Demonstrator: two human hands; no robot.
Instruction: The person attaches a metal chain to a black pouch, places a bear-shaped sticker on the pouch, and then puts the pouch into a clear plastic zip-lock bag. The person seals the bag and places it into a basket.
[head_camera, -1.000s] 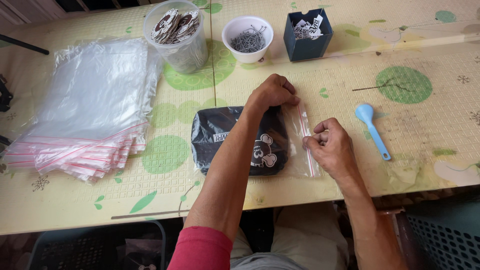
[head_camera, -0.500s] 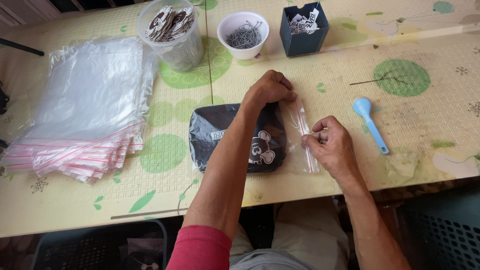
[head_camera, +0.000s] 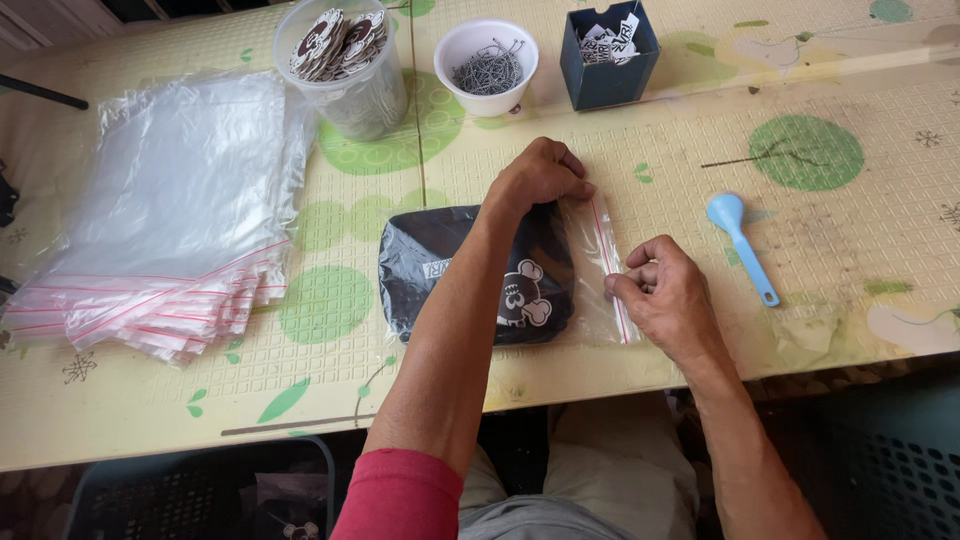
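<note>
A clear zip bag (head_camera: 590, 300) with a red seal strip lies flat on the table and holds a folded black garment (head_camera: 430, 275) with a white cartoon print. My left hand (head_camera: 540, 175) reaches across it and pinches the far end of the seal strip. My right hand (head_camera: 665, 295) pinches the same strip nearer its middle, fingers closed on the plastic.
A stack of empty clear zip bags (head_camera: 170, 210) lies at the left. Along the far edge stand a clear tub of round tags (head_camera: 345, 65), a white bowl of metal pins (head_camera: 487, 65) and a dark blue box of paper tags (head_camera: 608, 55). A light blue spoon (head_camera: 740, 245) lies right.
My right hand has slid slightly along the seal strip; my left hand stays at the far end. The bag and garment have not moved.
</note>
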